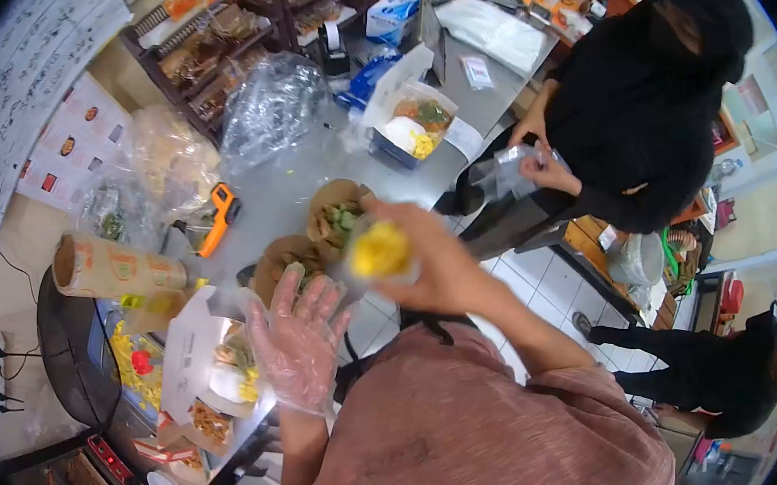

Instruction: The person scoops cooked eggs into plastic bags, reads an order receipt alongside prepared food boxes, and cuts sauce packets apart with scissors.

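Cup (356, 268) of yellow food (382, 249) looks light, likely squeezable; best gripped low. Right hand (427, 258) holds it; left hand (296, 351) gloved, fingers spread wide.

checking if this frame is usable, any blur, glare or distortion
Head view: wide-angle distortion, with a rounded image edge and black corners; head view: the right hand and the small container of yellow food look blurred; head view: bright glints on the clear plastic bag.

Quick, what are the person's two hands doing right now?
Left hand: open, fingers spread, in a clear plastic glove.
Right hand: closed around a blurry container of yellow food.
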The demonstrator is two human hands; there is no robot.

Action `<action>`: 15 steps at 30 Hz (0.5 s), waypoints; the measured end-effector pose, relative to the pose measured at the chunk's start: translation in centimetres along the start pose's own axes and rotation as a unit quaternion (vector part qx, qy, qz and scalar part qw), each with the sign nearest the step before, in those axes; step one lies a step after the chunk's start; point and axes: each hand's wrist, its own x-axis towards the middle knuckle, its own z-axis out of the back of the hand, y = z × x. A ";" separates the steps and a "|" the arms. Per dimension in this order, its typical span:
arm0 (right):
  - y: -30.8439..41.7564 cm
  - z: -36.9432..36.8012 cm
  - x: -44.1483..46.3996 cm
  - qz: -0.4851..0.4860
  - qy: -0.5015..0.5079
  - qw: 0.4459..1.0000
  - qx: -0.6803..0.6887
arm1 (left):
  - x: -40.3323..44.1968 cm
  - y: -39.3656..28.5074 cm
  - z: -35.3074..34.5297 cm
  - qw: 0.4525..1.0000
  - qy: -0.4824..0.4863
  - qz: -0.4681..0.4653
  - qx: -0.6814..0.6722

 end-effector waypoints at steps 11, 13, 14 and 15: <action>-31.2 6.0 2.6 -0.232 -0.312 0.905 -0.175 | 1.1 7.1 -0.1 0.994 -0.107 -0.025 0.017; -33.9 6.6 4.5 -0.268 -0.341 0.886 -0.163 | 0.9 8.0 0.3 0.991 -0.127 -0.034 0.010; -35.3 6.8 5.2 -0.272 -0.362 0.873 -0.180 | 1.0 8.2 0.5 0.990 -0.138 -0.038 0.005; -36.9 6.9 5.6 -0.275 -0.384 0.859 -0.198 | 1.0 8.6 0.9 0.989 -0.140 -0.043 0.005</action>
